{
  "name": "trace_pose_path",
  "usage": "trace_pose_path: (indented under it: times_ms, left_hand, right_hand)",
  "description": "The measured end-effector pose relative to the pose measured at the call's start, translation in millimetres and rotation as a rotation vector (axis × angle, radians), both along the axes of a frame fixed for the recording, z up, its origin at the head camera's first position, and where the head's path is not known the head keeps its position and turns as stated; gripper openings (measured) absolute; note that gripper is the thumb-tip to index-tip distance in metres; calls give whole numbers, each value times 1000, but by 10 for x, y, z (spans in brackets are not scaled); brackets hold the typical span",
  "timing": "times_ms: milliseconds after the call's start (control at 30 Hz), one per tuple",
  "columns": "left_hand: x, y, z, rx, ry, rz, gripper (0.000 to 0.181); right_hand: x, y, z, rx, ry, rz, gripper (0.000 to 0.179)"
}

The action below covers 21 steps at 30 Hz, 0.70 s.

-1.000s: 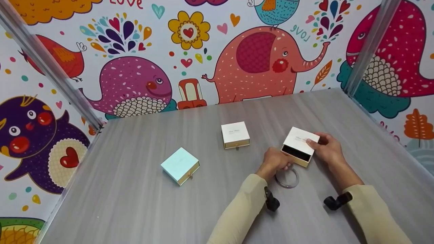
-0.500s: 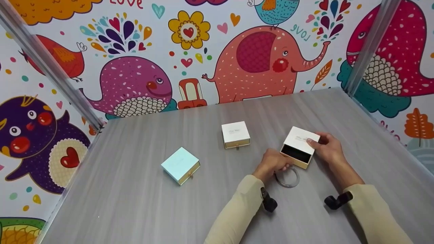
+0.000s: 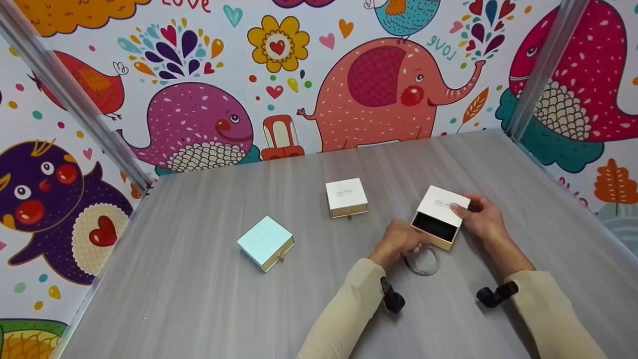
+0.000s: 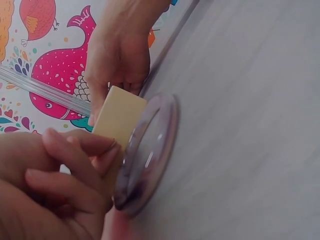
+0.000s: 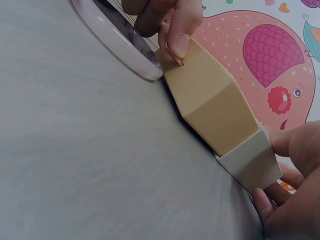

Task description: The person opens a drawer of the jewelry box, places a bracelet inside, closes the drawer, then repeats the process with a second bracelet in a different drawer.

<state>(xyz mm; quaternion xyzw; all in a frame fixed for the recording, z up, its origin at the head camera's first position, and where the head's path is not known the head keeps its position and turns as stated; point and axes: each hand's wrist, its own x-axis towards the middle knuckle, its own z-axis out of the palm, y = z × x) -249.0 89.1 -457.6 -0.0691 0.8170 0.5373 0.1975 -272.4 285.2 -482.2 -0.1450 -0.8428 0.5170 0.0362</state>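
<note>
My right hand (image 3: 483,217) grips the white sleeve of a drawer-style gift box (image 3: 441,202), thumb on its top. The tan drawer (image 5: 220,115) is partly out, and its black inside (image 3: 436,228) shows. At the drawer's front, my left hand (image 3: 400,236) pinches a small pull tab (image 5: 175,60). A clear, purplish bangle (image 4: 167,137) lies on the table right beside the left hand and drawer front. In the head view, part of the bangle is hidden behind the left fingers.
A second white drawer box (image 3: 346,195), closed, stands farther back and to the left. Left of that sits a closed mint-green box (image 3: 265,242), turned at an angle. Printed walls border the grey table (image 3: 199,279) at the back and sides.
The drawer has slid a little farther out of its sleeve, toward me. My left hand has moved slightly back with it, while the right hand keeps nearly the same place.
</note>
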Motion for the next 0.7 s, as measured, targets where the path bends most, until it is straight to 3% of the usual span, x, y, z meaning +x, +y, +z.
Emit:
trace_pose_path:
  times_ms: [700]
  left_hand:
    - [54, -130, -34, -13, -9, -78, 45]
  right_hand:
    - [3, -8, 2, -18, -4, -2, 66]
